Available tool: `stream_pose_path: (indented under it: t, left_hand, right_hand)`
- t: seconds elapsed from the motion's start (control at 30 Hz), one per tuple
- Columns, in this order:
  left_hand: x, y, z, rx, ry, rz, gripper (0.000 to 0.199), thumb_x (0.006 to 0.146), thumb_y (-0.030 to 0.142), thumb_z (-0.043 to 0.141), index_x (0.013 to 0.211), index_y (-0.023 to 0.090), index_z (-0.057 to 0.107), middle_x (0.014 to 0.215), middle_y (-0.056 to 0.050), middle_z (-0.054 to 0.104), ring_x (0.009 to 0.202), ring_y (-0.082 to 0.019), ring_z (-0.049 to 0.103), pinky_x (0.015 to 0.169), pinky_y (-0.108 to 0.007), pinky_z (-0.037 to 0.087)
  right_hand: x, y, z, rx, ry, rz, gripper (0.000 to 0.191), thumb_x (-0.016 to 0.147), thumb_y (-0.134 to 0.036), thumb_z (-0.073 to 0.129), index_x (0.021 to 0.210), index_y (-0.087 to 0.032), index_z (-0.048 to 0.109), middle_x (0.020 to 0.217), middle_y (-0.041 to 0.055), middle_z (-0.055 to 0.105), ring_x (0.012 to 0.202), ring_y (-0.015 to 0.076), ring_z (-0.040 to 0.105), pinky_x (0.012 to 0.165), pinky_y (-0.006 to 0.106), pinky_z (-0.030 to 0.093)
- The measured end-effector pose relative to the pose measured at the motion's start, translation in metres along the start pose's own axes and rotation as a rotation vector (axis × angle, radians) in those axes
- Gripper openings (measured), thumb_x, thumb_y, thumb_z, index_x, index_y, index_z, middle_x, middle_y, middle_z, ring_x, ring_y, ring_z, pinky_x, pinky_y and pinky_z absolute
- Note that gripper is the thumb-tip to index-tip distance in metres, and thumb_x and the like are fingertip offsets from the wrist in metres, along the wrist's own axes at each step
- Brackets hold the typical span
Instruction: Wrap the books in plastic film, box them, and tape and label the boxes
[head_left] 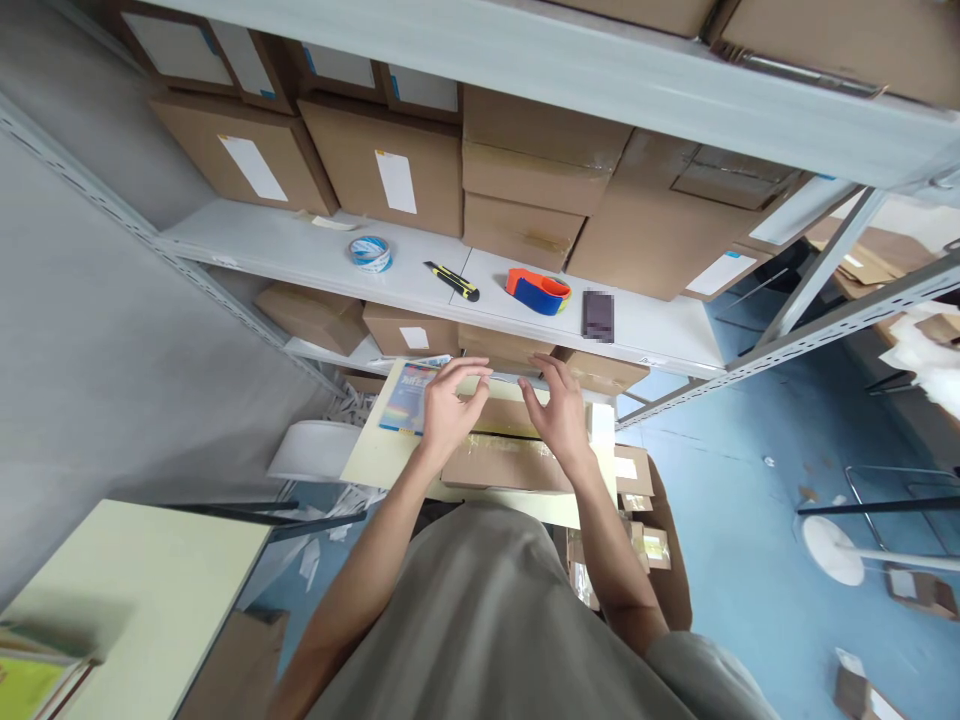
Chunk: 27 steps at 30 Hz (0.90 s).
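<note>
My left hand (453,402) and my right hand (556,404) hover over a brown cardboard box (502,463) on a small pale yellow table (375,440). Thumbs and fingers are apart on both, palms facing each other, and nothing is between them. The box has clear tape on it, with a dark gap along its top. Left of my left hand lies a blue printed packet (405,400). On the shelf beyond are a roll of tape (370,254), a yellow and black utility knife (452,281), an orange and blue strap (538,290) and a blurred dark rectangular item (598,316).
Cardboard boxes (390,165) fill the back of the metal shelf (262,235), and more sit on the level below. A large carton of small boxes (667,540) stands at the table's right. Another pale table (135,590) is at lower left, a white round stool (832,550) at right.
</note>
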<state>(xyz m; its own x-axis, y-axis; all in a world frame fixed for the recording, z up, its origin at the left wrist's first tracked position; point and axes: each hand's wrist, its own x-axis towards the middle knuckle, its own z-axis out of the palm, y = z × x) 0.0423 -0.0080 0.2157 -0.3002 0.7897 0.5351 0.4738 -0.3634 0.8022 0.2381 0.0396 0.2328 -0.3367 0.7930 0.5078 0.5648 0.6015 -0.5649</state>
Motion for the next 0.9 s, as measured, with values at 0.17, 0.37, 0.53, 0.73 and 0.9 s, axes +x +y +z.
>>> stream_pose_path:
  t: [0.17, 0.37, 0.53, 0.73, 0.9]
  left_hand:
    - [0.002, 0.003, 0.002, 0.008, 0.037, -0.005, 0.007, 0.097, 0.029, 0.072, 0.094, 0.027, 0.078, 0.118, -0.004, 0.079, 0.115, -0.025, 0.075, 0.11, -0.046, 0.057]
    - [0.019, 0.006, 0.01, -0.025, 0.013, 0.034, 0.018, 0.103, 0.024, 0.063, 0.105, 0.027, 0.08, 0.119, -0.004, 0.08, 0.114, -0.023, 0.075, 0.107, -0.041, 0.058]
    - [0.039, 0.013, 0.023, -0.037, -0.023, 0.06, 0.035, 0.105, 0.015, 0.048, 0.119, 0.026, 0.079, 0.121, -0.004, 0.08, 0.117, -0.023, 0.074, 0.107, -0.039, 0.057]
    - [0.04, 0.012, 0.028, -0.013, -0.056, 0.064, 0.031, 0.103, 0.016, 0.054, 0.121, 0.027, 0.077, 0.122, -0.004, 0.08, 0.117, -0.024, 0.075, 0.106, -0.04, 0.058]
    - [0.012, -0.015, 0.017, -0.018, -0.078, -0.035, 0.029, 0.103, 0.018, 0.056, 0.119, 0.027, 0.077, 0.121, -0.005, 0.08, 0.116, -0.025, 0.076, 0.107, -0.043, 0.059]
  right_hand:
    - [0.005, 0.004, -0.001, -0.024, -0.011, -0.03, 0.036, 0.109, -0.04, 0.054, 0.141, -0.026, 0.062, 0.14, 0.0131, 0.069, 0.133, 0.0323, 0.064, 0.114, 0.052, 0.051]
    - [0.077, 0.036, 0.015, -0.226, -0.061, -0.059, 0.037, 0.109, -0.034, 0.051, 0.141, -0.017, 0.061, 0.138, 0.0206, 0.068, 0.132, 0.0371, 0.061, 0.115, 0.056, 0.046]
    - [0.163, 0.073, 0.045, -0.444, -0.18, 0.117, 0.041, 0.103, -0.015, 0.051, 0.141, -0.002, 0.056, 0.131, 0.0306, 0.068, 0.125, 0.037, 0.062, 0.113, 0.056, 0.043]
    - [0.19, 0.092, 0.063, -0.542, -0.288, 0.237, 0.041, 0.104, -0.004, 0.035, 0.139, 0.005, 0.055, 0.126, 0.0341, 0.07, 0.117, 0.0329, 0.068, 0.105, 0.05, 0.045]
    - [0.171, 0.1, 0.057, -0.509, -0.298, 0.262, 0.039, 0.107, -0.011, 0.043, 0.142, 0.001, 0.054, 0.119, 0.031, 0.074, 0.111, 0.0342, 0.072, 0.103, 0.048, 0.048]
